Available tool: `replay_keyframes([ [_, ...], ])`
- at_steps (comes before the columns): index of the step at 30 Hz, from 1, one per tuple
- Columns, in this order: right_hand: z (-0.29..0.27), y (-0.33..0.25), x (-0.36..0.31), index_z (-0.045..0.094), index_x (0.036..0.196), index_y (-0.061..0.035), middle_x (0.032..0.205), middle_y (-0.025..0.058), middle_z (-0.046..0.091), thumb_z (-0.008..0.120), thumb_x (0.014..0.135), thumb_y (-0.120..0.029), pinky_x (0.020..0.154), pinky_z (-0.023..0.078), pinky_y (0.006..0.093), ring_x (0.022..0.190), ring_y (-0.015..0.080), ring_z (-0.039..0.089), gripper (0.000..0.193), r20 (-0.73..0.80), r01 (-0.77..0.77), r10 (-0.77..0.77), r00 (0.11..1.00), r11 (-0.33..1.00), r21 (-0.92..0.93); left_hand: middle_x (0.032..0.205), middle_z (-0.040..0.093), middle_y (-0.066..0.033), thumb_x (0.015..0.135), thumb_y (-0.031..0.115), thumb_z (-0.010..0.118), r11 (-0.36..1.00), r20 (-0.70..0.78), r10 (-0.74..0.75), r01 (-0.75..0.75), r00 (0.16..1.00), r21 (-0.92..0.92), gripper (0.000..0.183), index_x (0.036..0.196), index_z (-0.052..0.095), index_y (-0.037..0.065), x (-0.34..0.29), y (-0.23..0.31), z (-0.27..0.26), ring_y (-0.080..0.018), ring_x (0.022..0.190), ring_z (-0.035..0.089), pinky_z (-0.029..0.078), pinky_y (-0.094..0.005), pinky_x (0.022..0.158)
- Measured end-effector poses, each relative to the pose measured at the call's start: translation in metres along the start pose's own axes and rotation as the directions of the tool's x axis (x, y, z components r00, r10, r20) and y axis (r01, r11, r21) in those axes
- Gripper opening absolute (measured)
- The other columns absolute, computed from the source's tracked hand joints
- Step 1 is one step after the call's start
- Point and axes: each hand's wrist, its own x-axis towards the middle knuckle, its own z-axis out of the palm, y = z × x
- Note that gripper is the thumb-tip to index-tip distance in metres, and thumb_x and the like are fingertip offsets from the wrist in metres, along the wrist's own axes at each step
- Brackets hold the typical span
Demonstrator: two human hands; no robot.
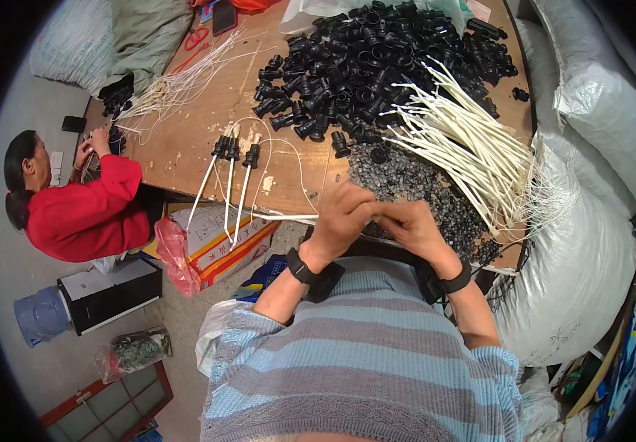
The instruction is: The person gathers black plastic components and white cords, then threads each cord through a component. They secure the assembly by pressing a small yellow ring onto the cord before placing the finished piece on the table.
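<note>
My left hand [341, 221] and my right hand [415, 230] meet over the table's near edge, fingers pinched together. From the left hand a white sleeved wire [285, 217] sticks out to the left; its end between the fingers is hidden. What the right fingertips pinch is too small to make out. Beyond my hands lies a heap of small dark clear pieces [414, 177]. A bundle of white sleeved wires [473, 147] rests across that heap. Left of my hands, several black sockets [250, 156] with white wires attached hang over the edge.
A large pile of black sockets [377, 66] covers the table's [185, 158] far side. Loose white wires [178, 88] lie at the far left, near a co-worker in red [86, 206]. Full white sacks [576, 250] stand against the right edge. A printed bag [222, 239] sits below the table.
</note>
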Motion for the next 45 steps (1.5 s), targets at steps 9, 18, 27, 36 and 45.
replay_keyframes([
  [9, 0.002, -0.005, 0.006, 0.069, 0.094, 0.0002, 0.066, 0.0113, 0.061, 0.064, 0.084, -0.004, 0.054, 0.043, 0.0277, 0.055, 0.0140, 0.056, 0.012, 0.031, 0.068, -0.067, 0.997, 0.998, -0.017, 0.089, 0.059, -0.0045, 0.066, 0.003, 0.066, 0.998, -0.014, 0.069, -0.069, 0.998, -0.001, 0.022, 0.087, 0.063, 0.007, -0.009, 0.002, -0.007, -0.0246, 0.083, 0.058, 0.049, -0.0343, 0.070],
  [18, 0.003, 0.008, 0.002, 0.070, 0.090, -0.0009, 0.066, 0.0059, 0.063, 0.064, 0.082, -0.009, 0.055, 0.043, 0.0271, 0.058, 0.0082, 0.055, 0.013, -0.161, -0.255, 0.272, 0.949, 0.959, 0.122, 0.088, 0.063, -0.0090, 0.065, -0.009, 0.066, 0.878, 0.106, -0.443, 0.407, 0.890, 0.251, 0.031, 0.093, 0.067, 0.004, -0.036, -0.044, -0.048, -0.0282, 0.080, 0.059, 0.048, -0.0368, 0.067],
  [27, 0.017, 0.015, 0.013, 0.070, 0.090, -0.0009, 0.064, 0.0054, 0.064, 0.064, 0.081, -0.005, 0.055, 0.044, 0.0269, 0.058, 0.0085, 0.056, 0.011, -0.250, -0.340, 0.393, 0.885, 0.912, 0.228, 0.093, 0.066, -0.0085, 0.070, -0.007, 0.066, 0.946, 0.060, -0.281, 0.287, 0.958, -0.153, 0.033, 0.097, 0.072, 0.010, 0.015, 0.012, 0.004, -0.0258, 0.083, 0.064, 0.052, -0.0324, 0.072],
  [36, 0.022, 0.011, 0.007, 0.068, 0.086, -0.0058, 0.062, 0.0090, 0.061, 0.066, 0.083, -0.008, 0.049, 0.045, 0.0315, 0.053, 0.0197, 0.061, 0.005, -0.436, -0.181, 0.159, 0.886, 0.984, -0.007, 0.088, 0.066, -0.0056, 0.074, -0.011, 0.061, 0.903, 0.034, -0.340, 0.336, 0.940, -0.266, 0.032, 0.099, 0.070, 0.007, 0.013, 0.009, 0.019, -0.0201, 0.084, 0.063, 0.050, -0.0285, 0.071],
  [45, 0.024, 0.006, 0.006, 0.059, 0.080, -0.0114, 0.063, 0.0058, 0.054, 0.064, 0.082, -0.013, 0.044, 0.043, 0.0341, 0.050, 0.0240, 0.058, 0.005, -0.461, 0.036, -0.355, 0.814, 0.822, -0.569, 0.083, 0.067, -0.0024, 0.073, -0.009, 0.064, 0.466, 0.199, -0.723, 0.679, 0.662, -0.568, 0.018, 0.086, 0.070, 0.002, 0.014, 0.005, 0.020, -0.0089, 0.074, 0.063, 0.050, -0.0220, 0.065],
])
